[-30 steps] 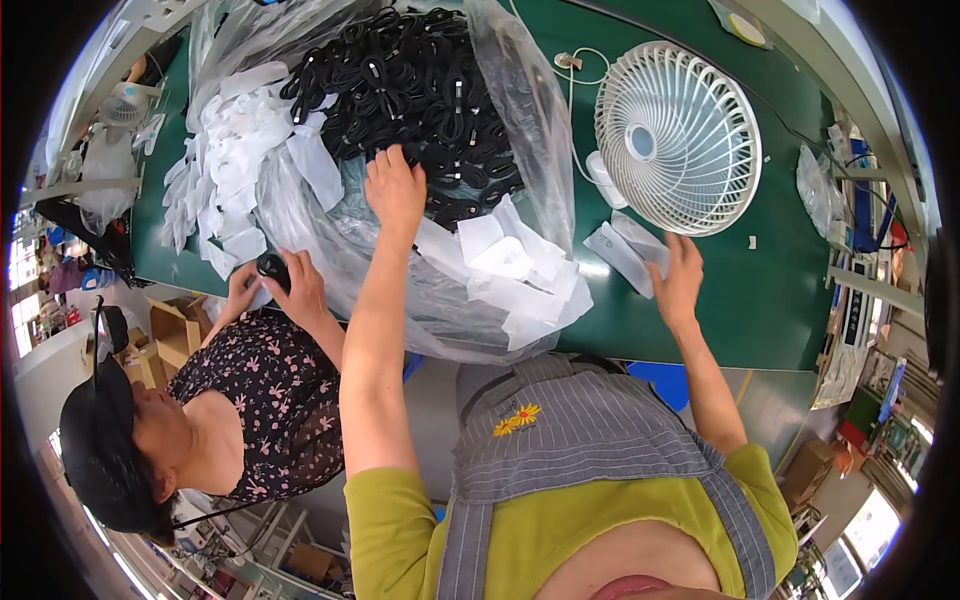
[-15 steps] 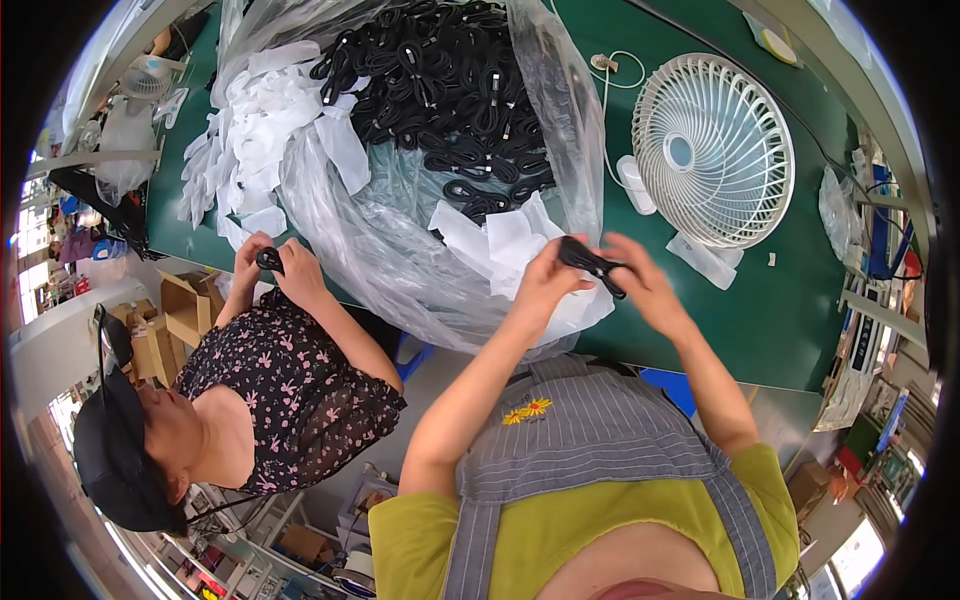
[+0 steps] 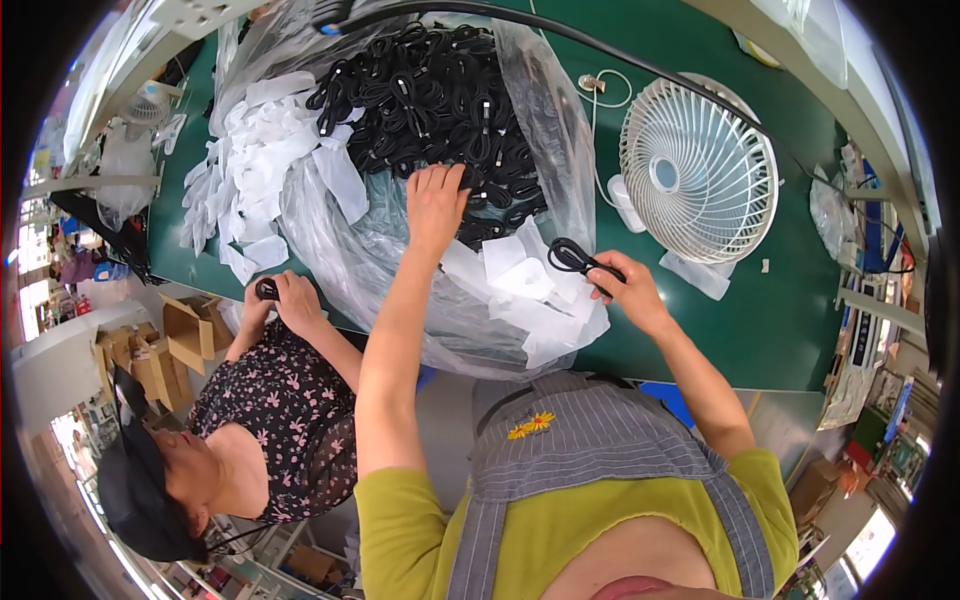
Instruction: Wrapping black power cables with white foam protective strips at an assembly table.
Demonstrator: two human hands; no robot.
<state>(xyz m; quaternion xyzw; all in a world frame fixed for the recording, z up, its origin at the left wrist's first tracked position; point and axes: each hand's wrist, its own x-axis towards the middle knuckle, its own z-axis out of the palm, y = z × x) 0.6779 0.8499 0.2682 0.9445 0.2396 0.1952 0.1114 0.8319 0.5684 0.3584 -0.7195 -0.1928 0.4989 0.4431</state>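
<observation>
My right hand (image 3: 626, 287) pinches one end of a coiled black cable (image 3: 570, 256), holding it over the table just right of the white slips. The cable's looped end points left, away from my fingers. My left hand (image 3: 437, 205) is at the near edge of a heap of coiled black cables (image 3: 410, 110), its fingers bent down around one of them. That cable shows dark beside my thumb and index finger; the fingertips are partly hidden. The heap lies inside a large clear plastic bag (image 3: 385, 290). Loose white slips (image 3: 535, 285) lie on the bag's near right side.
More white slips (image 3: 260, 150) are piled on the bag's left side. A white fan (image 3: 664, 174) stands right on the green table (image 3: 740, 330). One thick black cord (image 3: 560, 28) crosses above. At left, a co-worker's hands (image 3: 292, 303) hold a small black coil. Cardboard boxes (image 3: 192, 330) stand behind.
My left hand has let go of the coiled cable and moved left and forward to the heap. The right hand keeps that cable. The co-worker's hands have shifted slightly nearer.
</observation>
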